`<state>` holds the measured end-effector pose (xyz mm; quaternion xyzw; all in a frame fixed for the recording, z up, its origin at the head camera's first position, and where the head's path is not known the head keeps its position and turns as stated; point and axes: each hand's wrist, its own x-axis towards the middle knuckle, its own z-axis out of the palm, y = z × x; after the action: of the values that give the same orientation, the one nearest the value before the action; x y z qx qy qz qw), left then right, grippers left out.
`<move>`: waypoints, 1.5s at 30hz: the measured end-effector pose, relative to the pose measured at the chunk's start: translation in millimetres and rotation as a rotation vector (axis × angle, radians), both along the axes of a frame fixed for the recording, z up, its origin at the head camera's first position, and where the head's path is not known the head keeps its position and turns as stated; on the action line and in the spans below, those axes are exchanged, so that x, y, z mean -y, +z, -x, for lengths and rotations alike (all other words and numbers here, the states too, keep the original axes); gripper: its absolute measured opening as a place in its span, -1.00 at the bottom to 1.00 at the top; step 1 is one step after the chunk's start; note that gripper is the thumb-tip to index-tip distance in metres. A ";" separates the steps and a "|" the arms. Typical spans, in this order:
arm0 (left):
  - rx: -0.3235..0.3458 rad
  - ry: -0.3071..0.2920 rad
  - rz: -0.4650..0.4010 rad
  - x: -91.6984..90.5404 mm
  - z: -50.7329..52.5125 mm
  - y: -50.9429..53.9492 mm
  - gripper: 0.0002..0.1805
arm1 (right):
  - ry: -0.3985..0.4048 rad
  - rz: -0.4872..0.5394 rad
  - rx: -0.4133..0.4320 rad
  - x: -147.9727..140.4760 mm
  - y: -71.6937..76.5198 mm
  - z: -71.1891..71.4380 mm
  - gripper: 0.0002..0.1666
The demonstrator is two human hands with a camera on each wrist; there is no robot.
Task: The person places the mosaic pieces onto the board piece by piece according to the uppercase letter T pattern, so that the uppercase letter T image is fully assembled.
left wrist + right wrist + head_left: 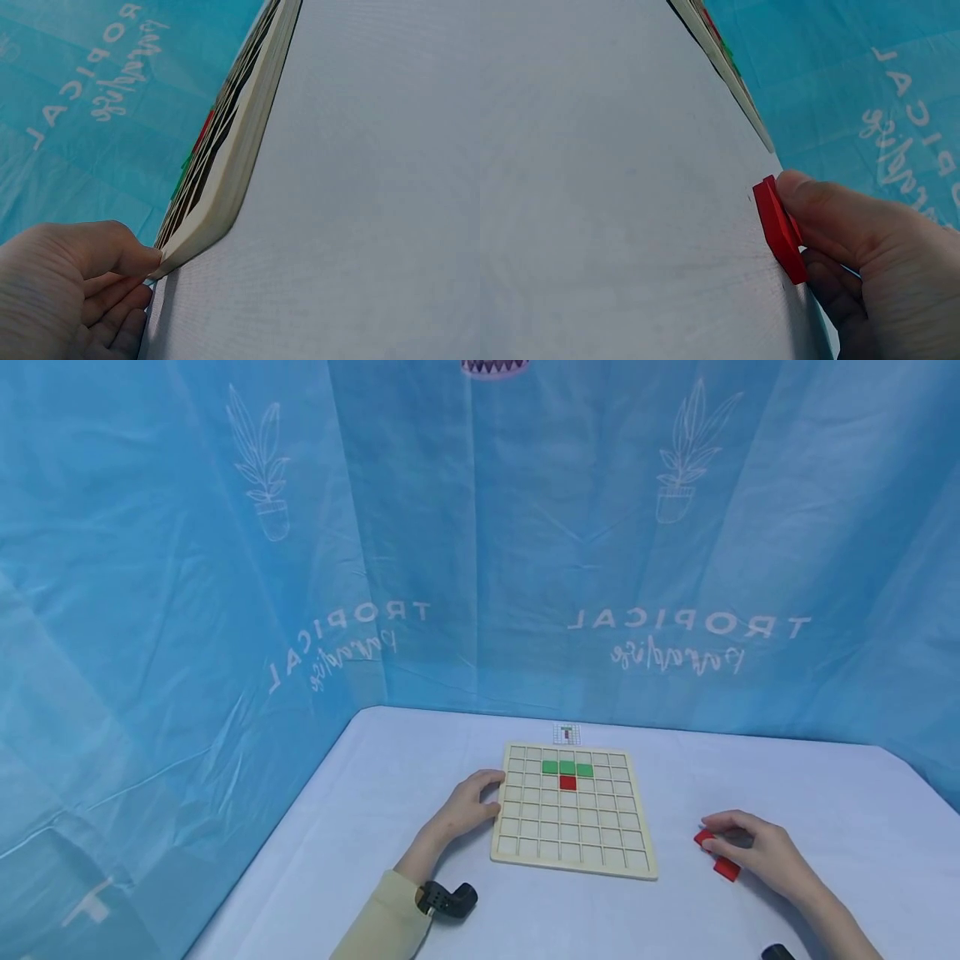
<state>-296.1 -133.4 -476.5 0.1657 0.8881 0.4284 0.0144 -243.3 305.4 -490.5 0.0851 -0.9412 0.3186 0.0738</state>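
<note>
A pale gridded board [528,845] lies on the white table, with green tiles [567,767] side by side in one row and a red tile [567,783] directly below the middle one. My left hand [467,807] touches the board's left edge; in the left wrist view the thumb of the left hand [82,277] rests on its rim [225,195]. To the right of the board, my right hand [767,852] has thumb and fingers on a red tile [703,837]. Another red tile [726,869] lies just nearer. In the right wrist view red tiles [778,229] overlap beside the right hand's [870,255] thumb.
A small printed card [567,734] showing a coloured T on a grid lies behind the board. Blue curtains [480,543] with printed plants and lettering stand at the back and left of the white table [600,918]. Black wrist devices [450,901] are worn at both wrists.
</note>
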 end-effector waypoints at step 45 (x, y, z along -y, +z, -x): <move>-0.005 -0.013 0.001 1.9 0.4 1.1 -0.43 | 0.143 0.159 -0.131 81.0 76.0 54.6 -0.48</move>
<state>-296.5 -135.3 -475.4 0.1724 0.8874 0.4274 0.0152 -297.9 224.4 -414.5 0.1668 -0.8976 0.3903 0.1188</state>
